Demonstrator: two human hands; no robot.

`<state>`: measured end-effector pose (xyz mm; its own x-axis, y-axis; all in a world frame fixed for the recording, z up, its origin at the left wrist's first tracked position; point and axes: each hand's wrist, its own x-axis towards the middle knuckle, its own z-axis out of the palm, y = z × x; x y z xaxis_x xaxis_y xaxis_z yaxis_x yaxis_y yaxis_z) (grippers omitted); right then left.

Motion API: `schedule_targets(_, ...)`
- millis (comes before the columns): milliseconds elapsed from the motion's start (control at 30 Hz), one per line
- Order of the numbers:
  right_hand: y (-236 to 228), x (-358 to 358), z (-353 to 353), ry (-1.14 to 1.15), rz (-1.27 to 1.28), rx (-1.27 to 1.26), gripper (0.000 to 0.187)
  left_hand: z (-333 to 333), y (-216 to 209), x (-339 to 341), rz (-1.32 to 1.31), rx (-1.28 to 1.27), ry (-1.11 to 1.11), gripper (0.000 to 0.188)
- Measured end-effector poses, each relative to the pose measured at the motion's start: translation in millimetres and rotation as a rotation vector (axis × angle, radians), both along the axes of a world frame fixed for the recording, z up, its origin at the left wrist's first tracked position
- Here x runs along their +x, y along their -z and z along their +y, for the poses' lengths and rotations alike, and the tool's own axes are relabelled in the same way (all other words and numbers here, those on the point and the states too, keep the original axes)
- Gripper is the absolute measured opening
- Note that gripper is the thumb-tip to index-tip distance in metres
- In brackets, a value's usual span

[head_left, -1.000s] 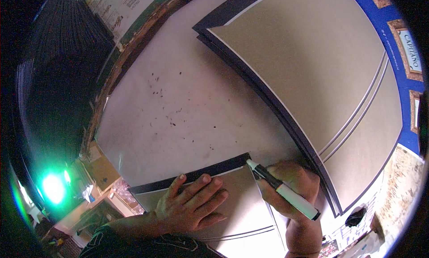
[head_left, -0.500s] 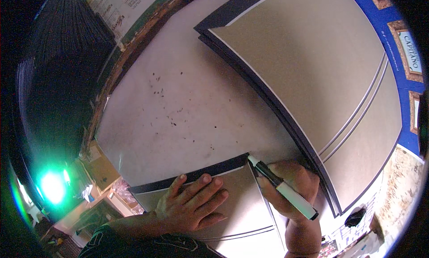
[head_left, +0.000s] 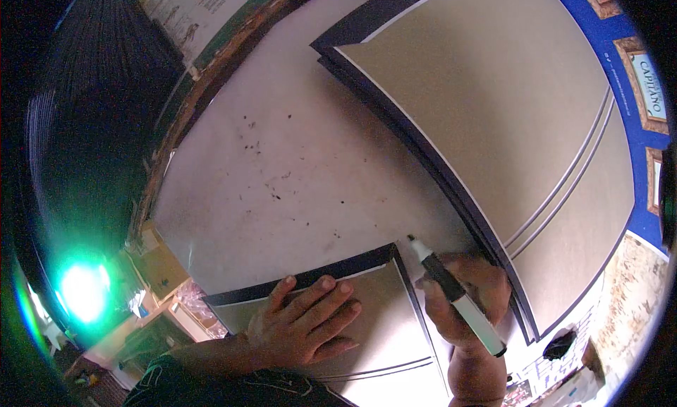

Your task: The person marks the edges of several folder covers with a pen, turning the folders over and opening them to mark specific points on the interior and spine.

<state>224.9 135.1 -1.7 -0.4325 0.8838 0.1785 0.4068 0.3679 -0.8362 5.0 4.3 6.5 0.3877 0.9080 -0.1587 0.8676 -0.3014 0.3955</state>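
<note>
My right hand (head_left: 486, 290) is closed around a white and black marker pen (head_left: 469, 314). The dark tip points up and to the left, a little beyond the right corner of a beige panel (head_left: 388, 288) with a black border. A small gap shows between tip and panel. Flat on that panel lies my left hand (head_left: 307, 319), fingers stretched toward the far black edge and holding nothing. Two thin dark lines cross the panel near me, and my arms hide part of its left side.
A larger pile of beige panels (head_left: 479, 111) with black borders lies to the right. Small dark specks dot the pale tabletop (head_left: 282, 223). Tall stacks of black sheets (head_left: 92, 118) stand at the left, above a bright greenish light (head_left: 84, 294) and a cardboard box (head_left: 156, 262).
The marker's tip has left the panel's corner and moved slightly up and to the right, with my right hand shifting too. My left hand has stayed in place.
</note>
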Motion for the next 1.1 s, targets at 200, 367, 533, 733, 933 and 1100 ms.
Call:
schedule_targets(200,5,-9,3,-0.022,0.117,0.154,0.031,-2,2,-1,-0.001,0.002,0.000,0.060)
schedule_targets(367,11,4,-11,0.177,0.060,-0.082,0.029,-2,1,-1,0.000,-0.016,0.017,0.061)
schedule_targets(533,10,-2,-1,0.010,0.136,0.087,0.028,0,1,-2,0.018,0.006,0.016,0.060)
schedule_targets(733,-7,-2,-2,-0.032,0.145,-0.123,0.026,0,0,-1,0.017,0.013,0.017,0.059)
schedule_targets(933,-4,-4,0,-0.043,0.147,-0.094,0.027,1,-2,1,0.019,0.009,-0.004,0.057)
schedule_targets(1100,-7,-10,1,0.042,0.098,-0.112,0.027,2,-1,1,0.025,-0.004,-0.020,0.056)
